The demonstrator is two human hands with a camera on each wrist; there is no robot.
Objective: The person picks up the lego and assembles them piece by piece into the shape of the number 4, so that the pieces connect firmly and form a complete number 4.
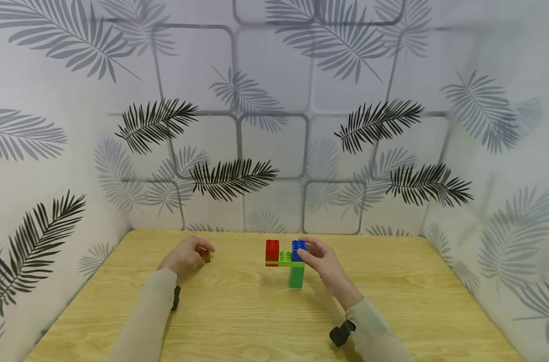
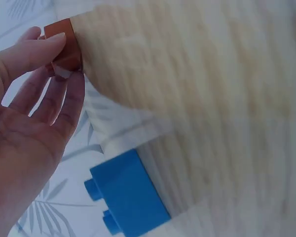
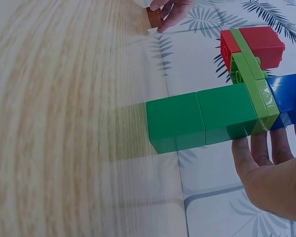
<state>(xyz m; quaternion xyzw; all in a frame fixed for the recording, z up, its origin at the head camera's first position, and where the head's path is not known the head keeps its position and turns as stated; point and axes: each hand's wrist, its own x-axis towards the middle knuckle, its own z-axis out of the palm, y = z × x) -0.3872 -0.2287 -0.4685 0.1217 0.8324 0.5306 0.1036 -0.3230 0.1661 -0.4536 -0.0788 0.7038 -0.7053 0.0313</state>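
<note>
My left hand [image 1: 188,255] pinches an orange-brown toy brick [image 2: 64,47] between thumb and fingers, close over the left part of the table. Below that hand in the left wrist view lies a blue brick [image 2: 130,192], which the head view does not show. With thumb and fingers, my right hand [image 1: 327,266] grips the blue brick [image 1: 298,246] on top of a small assembly. Under it come light green pieces [image 1: 285,257] reaching out sideways, then a column of two green bricks [image 3: 202,118]. Red bricks [image 1: 272,249] sit above and below the light green arm's far end.
The pale wooden table [image 1: 247,322] runs back to a wall [image 1: 274,201] with a leaf pattern, which also encloses both sides. Black wrist cameras [image 1: 342,333] are strapped on both wrists, over light sleeves.
</note>
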